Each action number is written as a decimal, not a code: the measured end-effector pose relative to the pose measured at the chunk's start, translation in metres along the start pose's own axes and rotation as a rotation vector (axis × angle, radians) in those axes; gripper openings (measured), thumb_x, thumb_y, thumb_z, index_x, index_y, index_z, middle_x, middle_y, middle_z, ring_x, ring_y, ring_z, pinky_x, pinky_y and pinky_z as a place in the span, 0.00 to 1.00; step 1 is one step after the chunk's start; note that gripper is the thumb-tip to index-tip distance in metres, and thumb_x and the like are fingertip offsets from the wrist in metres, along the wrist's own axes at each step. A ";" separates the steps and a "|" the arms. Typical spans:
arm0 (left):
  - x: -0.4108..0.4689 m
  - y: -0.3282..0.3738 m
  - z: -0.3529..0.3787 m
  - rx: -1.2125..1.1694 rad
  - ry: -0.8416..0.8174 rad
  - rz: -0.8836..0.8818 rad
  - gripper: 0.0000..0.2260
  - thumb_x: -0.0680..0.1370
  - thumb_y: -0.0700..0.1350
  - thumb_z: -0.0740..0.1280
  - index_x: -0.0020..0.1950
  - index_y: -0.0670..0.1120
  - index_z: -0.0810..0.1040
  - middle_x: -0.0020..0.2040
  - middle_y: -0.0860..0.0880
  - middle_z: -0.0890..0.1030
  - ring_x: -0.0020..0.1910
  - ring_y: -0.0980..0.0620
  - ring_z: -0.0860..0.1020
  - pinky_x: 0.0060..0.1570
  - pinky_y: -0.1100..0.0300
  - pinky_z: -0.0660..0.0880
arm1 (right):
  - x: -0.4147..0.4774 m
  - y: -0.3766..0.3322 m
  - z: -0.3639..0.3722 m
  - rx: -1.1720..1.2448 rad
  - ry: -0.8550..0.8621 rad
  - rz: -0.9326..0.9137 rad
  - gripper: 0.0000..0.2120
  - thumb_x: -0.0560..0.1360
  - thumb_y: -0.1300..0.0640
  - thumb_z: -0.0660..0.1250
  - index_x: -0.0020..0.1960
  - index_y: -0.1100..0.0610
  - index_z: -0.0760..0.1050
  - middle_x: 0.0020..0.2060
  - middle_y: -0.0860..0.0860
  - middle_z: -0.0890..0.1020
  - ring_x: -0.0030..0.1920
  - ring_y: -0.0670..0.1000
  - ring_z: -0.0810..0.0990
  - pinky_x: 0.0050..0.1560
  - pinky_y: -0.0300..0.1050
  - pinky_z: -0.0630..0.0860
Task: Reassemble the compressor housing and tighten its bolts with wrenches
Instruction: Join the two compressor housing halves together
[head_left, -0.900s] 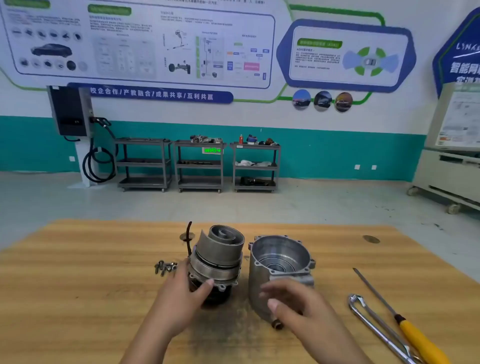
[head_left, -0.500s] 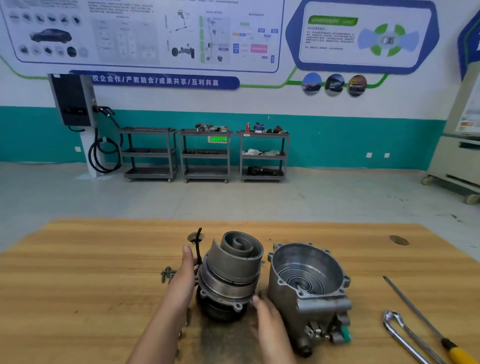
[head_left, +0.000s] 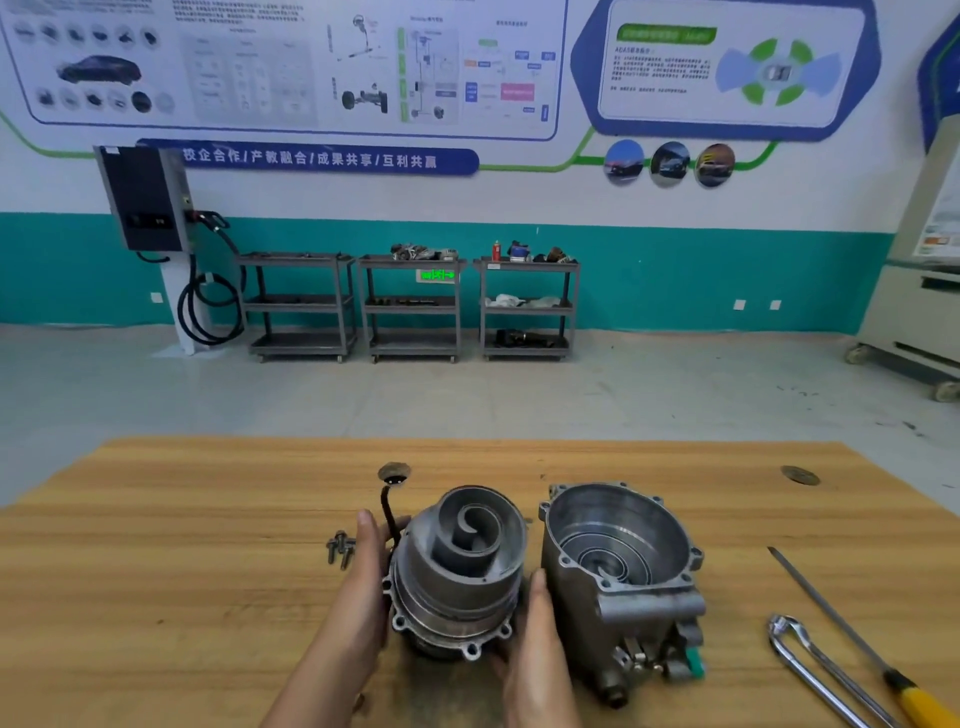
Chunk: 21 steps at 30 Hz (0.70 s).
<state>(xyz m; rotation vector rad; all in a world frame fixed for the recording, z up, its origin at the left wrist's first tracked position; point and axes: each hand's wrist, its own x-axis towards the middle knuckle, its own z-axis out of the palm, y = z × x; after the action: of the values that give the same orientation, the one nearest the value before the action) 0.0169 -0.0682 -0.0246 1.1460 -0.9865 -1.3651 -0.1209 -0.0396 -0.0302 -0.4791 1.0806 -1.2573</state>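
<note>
Two halves of the compressor stand side by side on the bench (head_left: 156, 571), not yet joined.

1. Spiral half (head_left: 460, 566): stands upright near the front middle of the bench, spiral facing up, with a flange of empty bolt holes round its lower body. A black cord (head_left: 387, 512) rises at its left rear.
2. Housing shell (head_left: 618, 571): stands just beside the spiral half, on its right, open mouth up and tilted slightly toward the camera. A matching spiral shows at the bottom of its cavity.
3. Left hand (head_left: 358, 597): lies flat against the left side of the spiral half, fingers (head_left: 366, 535) straight and together.
4. Right hand (head_left: 535, 639): lies against the right side of the spiral half, in the gap between the two halves, fingers mostly straight. The thumbs of both hands cannot be made out.
5. Bolts (head_left: 340, 548): a small loose group lies on the bench just left of the left hand. None is fitted.
6. Tools: a wrench (head_left: 810, 670) and a yellow-handled screwdriver (head_left: 883, 670) lie well apart from the work at the right of the bench, untouched.

Progress, as judged: early. The hands bracket the spiral half, probably to lift or turn it toward the shell. Left to do: mate the halves, line up the flange holes, insert every bolt, then tighten with the wrench.
</note>
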 end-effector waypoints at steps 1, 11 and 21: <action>-0.003 -0.003 -0.002 -0.050 0.004 0.016 0.31 0.73 0.67 0.47 0.60 0.49 0.76 0.51 0.49 0.84 0.49 0.53 0.82 0.44 0.59 0.76 | -0.003 0.004 -0.001 -0.030 0.003 -0.021 0.28 0.79 0.42 0.49 0.75 0.56 0.58 0.74 0.52 0.60 0.74 0.53 0.58 0.74 0.54 0.54; -0.031 -0.021 -0.012 -0.322 0.031 -0.007 0.33 0.70 0.69 0.49 0.62 0.49 0.75 0.54 0.46 0.83 0.57 0.46 0.77 0.54 0.48 0.73 | -0.032 0.015 -0.009 -0.157 -0.035 -0.083 0.30 0.77 0.37 0.48 0.73 0.52 0.62 0.73 0.49 0.65 0.73 0.51 0.61 0.73 0.55 0.56; -0.054 -0.030 0.002 -0.240 -0.042 0.026 0.30 0.73 0.69 0.47 0.63 0.52 0.73 0.57 0.51 0.82 0.58 0.51 0.77 0.55 0.52 0.72 | -0.050 0.016 -0.032 -0.157 0.015 -0.071 0.30 0.77 0.37 0.49 0.71 0.53 0.66 0.69 0.52 0.70 0.70 0.53 0.66 0.72 0.57 0.59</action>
<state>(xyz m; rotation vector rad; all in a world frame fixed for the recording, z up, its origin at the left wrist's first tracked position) 0.0086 -0.0114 -0.0473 0.9250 -0.8387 -1.4483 -0.1367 0.0197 -0.0387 -0.6331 1.1890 -1.2450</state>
